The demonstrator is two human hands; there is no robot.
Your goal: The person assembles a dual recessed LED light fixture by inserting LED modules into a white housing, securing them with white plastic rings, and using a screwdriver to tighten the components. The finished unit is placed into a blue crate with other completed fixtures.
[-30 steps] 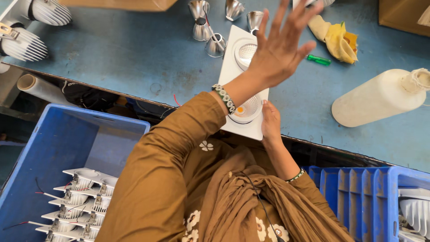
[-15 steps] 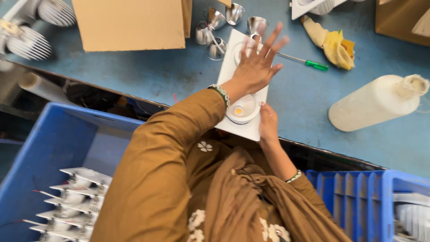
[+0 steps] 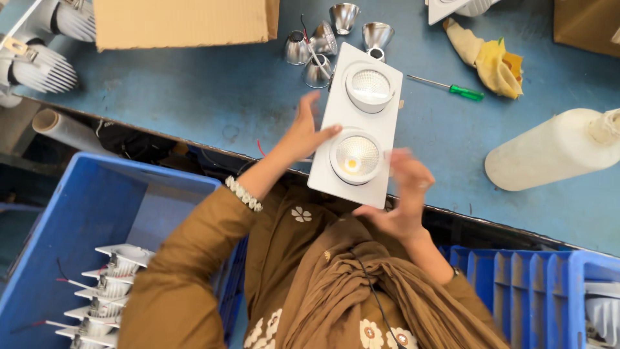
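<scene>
A white rectangular double downlight fixture (image 3: 336, 116) with two round lamps lies face up at the near edge of the blue worktable (image 3: 213, 97). My left hand (image 3: 302, 132) grips its left edge, thumb on the white face. My right hand (image 3: 402, 194) is blurred at the fixture's lower right corner, fingers spread, touching or just off that corner. Both sleeves are brown.
Several silver reflector cups (image 3: 323, 39) sit behind the fixture. A green screwdriver (image 3: 452, 88), a yellow cloth (image 3: 487, 55), a white plastic bottle (image 3: 555, 152) and a cardboard box (image 3: 187, 22) are on the table. Blue crates (image 3: 97, 207) stand either side; the left holds white fixtures (image 3: 103, 284).
My left hand came down from the fixture's top face to its left edge. My right hand shifted from under the near end to the lower right corner. The lamps now show uncovered.
</scene>
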